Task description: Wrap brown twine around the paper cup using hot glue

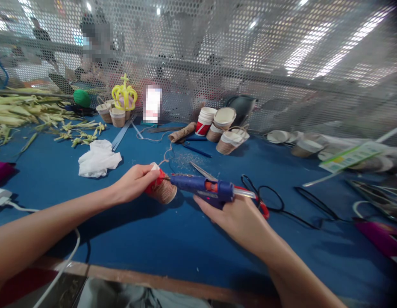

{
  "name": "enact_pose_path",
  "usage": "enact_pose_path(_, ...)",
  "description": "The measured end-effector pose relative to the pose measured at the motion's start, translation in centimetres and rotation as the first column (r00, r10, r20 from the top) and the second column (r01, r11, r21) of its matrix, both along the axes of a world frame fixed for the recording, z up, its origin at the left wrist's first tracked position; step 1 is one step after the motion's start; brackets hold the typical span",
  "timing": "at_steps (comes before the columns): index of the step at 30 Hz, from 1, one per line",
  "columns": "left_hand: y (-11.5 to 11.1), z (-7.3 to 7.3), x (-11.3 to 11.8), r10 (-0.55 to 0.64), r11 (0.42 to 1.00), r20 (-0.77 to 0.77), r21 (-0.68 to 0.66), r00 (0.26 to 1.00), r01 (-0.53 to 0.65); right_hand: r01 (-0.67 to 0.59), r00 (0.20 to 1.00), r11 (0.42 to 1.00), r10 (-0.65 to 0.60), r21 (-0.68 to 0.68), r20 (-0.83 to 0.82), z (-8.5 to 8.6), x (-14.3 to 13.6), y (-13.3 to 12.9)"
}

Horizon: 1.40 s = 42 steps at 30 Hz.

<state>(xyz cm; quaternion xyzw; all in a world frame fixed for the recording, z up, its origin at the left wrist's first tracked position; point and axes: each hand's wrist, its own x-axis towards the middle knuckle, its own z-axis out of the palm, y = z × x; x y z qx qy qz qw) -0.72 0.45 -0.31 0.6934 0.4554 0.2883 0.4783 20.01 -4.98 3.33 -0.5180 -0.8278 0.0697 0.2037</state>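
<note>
My left hand (139,183) grips a red paper cup (152,186) that lies tilted, its lower end wrapped in brown twine (167,192). In my right hand (239,216) is a blue hot glue gun (198,186), with a clear glue stick (245,192) poking out of its back. The gun's nozzle is at the cup, by the edge of the twine; whether it touches cannot be made out. From the cup a loose strand of twine runs up to a twine roll (183,132). Behind the gun lie red-handled scissors (201,170), partly hidden by it.
White paper cups (207,115), some twine-wrapped, stand at the back. A crumpled white cloth (98,159) lies left, near a yellow crown-shaped piece (124,95) and pale dried husks (22,111). A black cord (281,209) loops at right. Perforated metal mesh (198,51) backs the blue table (147,252).
</note>
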Motion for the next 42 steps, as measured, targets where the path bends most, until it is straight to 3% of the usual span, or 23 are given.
enact_pose_path(3,-0.02,0.03,-0.07,-0.02,1.0,0.004,0.001,1.0,0.02,-0.013,1.0,1.0,0.013,0.005,-0.011,-0.24,0.17,0.03)
enact_pose_path(8,0.02,-0.01,-0.09,-0.02,1.0,0.006,0.001,1.0,0.02,0.078,0.984,0.995,-0.088,-0.068,-0.154,-0.42,-0.14,0.06)
enact_pose_path(16,0.03,-0.26,-0.05,-0.009,1.0,0.007,0.01,1.0,0.009,0.122,0.963,0.981,-0.153,-0.148,-0.222,-0.39,-0.03,0.51)
enact_pose_path(25,0.02,-0.15,-0.19,-0.027,1.0,0.012,-0.008,1.0,0.028,0.094,0.965,0.99,-0.118,-0.109,-0.234,-0.26,-0.01,0.5)
enact_pose_path(30,0.0,-0.31,-0.24,-0.024,1.0,0.014,-0.013,1.0,0.024,0.14,0.95,0.97,-0.188,-0.2,-0.248,-0.34,-0.09,0.57)
enact_pose_path(35,0.03,-0.38,-0.3,-0.069,0.997,0.056,-0.021,0.996,0.071,0.111,0.964,0.979,-0.147,-0.17,-0.221,-0.41,0.13,0.44)
enact_pose_path(42,0.07,-0.37,-0.29,-0.033,0.999,0.025,-0.011,0.999,0.034,0.128,0.955,0.969,-0.178,-0.213,-0.236,-0.26,0.04,0.61)
